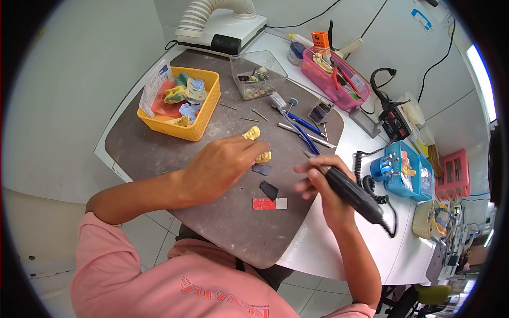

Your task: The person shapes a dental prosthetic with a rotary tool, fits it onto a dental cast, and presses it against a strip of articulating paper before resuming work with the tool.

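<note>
My left hand [220, 165] reaches over the brown work board, its fingers closed on a yellow dental cast [263, 157] that partly shows beneath them. Another yellow cast piece [252, 133] pokes out above the knuckles; whether both are one piece is hidden. To the right, my right hand [335, 204] grips a black rotary handpiece [354, 197], its thin tip pointing up and left towards the cast, apart from it. Some fingers there are blurred. Below the cast lie dark abrasive pieces [269, 190] and a red and white strip [265, 204].
An orange basket [209, 111] holds casts and coloured pieces. A clear box [273, 63] of burs, a blue-handled brush [305, 123] and a knife [310, 136] lie behind. A pink basket [350, 98], control box [396, 124] and blue basket [397, 183] stand right; a coiled cord [366, 183] hangs nearby.
</note>
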`<state>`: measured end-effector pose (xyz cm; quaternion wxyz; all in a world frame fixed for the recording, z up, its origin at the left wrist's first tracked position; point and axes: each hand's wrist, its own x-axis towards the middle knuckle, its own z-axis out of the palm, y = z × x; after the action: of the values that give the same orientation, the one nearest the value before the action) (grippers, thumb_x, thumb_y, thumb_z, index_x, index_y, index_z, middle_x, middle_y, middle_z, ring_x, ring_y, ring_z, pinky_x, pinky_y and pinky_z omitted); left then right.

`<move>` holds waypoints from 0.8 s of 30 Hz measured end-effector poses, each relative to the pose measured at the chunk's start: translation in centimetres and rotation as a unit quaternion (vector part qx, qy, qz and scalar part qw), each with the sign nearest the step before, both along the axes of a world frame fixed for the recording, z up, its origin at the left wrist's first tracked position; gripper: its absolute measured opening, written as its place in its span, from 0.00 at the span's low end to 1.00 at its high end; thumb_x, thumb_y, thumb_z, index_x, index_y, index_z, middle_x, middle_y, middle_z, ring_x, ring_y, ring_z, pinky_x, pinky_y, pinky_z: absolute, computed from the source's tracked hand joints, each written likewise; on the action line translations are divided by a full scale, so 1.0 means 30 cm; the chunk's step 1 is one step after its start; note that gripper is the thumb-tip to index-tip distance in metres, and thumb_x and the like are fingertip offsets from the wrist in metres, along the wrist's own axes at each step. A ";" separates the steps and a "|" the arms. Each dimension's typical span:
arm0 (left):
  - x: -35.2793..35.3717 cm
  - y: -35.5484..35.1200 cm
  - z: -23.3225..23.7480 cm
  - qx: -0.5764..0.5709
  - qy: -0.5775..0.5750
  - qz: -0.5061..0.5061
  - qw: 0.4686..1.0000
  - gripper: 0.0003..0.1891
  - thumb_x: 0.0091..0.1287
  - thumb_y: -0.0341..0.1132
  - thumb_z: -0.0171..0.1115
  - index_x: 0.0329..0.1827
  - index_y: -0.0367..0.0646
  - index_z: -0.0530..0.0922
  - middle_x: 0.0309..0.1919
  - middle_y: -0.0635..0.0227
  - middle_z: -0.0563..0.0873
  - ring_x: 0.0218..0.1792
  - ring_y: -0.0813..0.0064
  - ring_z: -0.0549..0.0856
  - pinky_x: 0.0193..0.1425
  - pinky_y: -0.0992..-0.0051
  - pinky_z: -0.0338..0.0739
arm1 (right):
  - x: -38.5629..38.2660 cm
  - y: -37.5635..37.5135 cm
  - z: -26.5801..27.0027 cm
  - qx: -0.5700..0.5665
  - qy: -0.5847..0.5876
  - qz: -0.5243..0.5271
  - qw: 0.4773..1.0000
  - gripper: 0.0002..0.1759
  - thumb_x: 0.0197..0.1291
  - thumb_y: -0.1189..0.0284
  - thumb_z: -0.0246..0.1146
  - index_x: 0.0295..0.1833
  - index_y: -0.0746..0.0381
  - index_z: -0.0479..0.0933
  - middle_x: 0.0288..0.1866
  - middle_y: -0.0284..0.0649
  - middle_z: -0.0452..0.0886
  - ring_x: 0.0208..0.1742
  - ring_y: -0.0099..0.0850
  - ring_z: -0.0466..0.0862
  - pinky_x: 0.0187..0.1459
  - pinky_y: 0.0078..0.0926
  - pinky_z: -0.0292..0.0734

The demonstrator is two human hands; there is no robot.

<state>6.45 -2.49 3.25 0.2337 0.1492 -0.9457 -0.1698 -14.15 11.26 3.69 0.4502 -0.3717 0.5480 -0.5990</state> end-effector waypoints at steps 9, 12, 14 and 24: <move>-0.004 -0.013 -0.009 0.033 0.031 0.002 0.999 0.22 0.57 0.25 0.69 0.56 0.38 0.77 0.39 0.56 0.85 0.42 0.54 0.85 0.47 0.62 0.80 | 0.079 -0.179 -0.101 -0.071 0.292 0.037 0.953 0.16 0.54 0.78 0.72 0.48 0.62 0.76 0.38 0.37 0.84 0.39 0.25 0.85 0.42 0.24 0.80; 0.001 -0.016 -0.014 0.035 0.029 0.010 0.999 0.23 0.57 0.26 0.70 0.56 0.39 0.77 0.40 0.56 0.85 0.43 0.55 0.86 0.46 0.62 0.80 | 0.088 -0.182 -0.122 -0.069 0.288 0.023 0.955 0.16 0.54 0.78 0.72 0.48 0.62 0.76 0.37 0.38 0.84 0.38 0.25 0.85 0.42 0.24 0.80; 0.004 -0.017 -0.021 0.048 0.014 0.013 0.999 0.23 0.56 0.26 0.70 0.57 0.39 0.77 0.41 0.56 0.85 0.44 0.55 0.86 0.46 0.62 0.80 | 0.090 -0.180 -0.129 -0.076 0.280 0.022 0.957 0.16 0.55 0.78 0.73 0.48 0.62 0.76 0.37 0.39 0.84 0.38 0.26 0.86 0.41 0.24 0.80; 0.003 -0.008 -0.038 0.030 0.070 0.013 0.997 0.23 0.55 0.24 0.71 0.55 0.39 0.78 0.39 0.58 0.84 0.40 0.56 0.85 0.44 0.63 0.80 | 0.096 -0.172 -0.109 -0.072 0.291 0.016 0.954 0.17 0.54 0.77 0.74 0.48 0.62 0.77 0.35 0.39 0.85 0.38 0.26 0.87 0.41 0.23 0.81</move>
<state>6.56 -2.72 2.11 0.2967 0.1560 -0.9196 -0.2047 -11.26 6.09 0.42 0.2529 -0.5701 0.6050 -0.4949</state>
